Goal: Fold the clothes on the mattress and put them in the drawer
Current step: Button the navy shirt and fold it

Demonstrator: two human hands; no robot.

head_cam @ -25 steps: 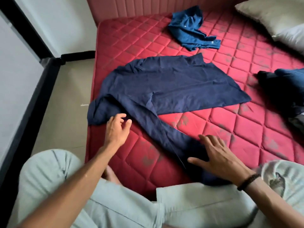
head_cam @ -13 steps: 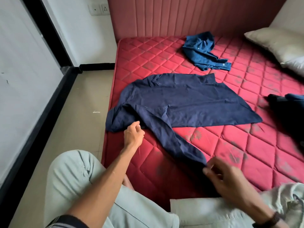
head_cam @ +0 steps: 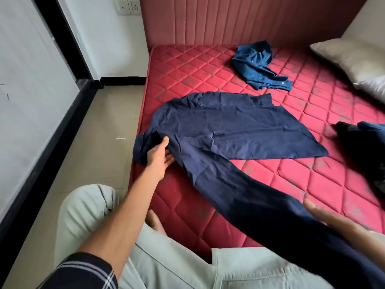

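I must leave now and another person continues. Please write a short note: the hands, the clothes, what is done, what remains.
Left hand grips the navy shirt at its left sleeve. Right hand, blurred, lies open against the shirt's near end, which is lifted off the mattress. Blue shirt lies crumpled near the headboard; dark clothes at the right edge. Nothing folded yet. No drawer in view.

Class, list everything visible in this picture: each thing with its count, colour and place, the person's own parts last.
Navy shirt: one, spread mid-mattress.
Blue shirt: one, crumpled near headboard.
Dark clothes: a pile, right edge.
Mattress: one, red, quilted.
Headboard: one, pinkish, padded.
Pillows: beige, a white one beneath, top right.
Wall sockets: white, top.
Floor: beige tiles, left.
Left hand: fingers under shirt's left sleeve.
Right hand: blurred, flat, at shirt's near end.
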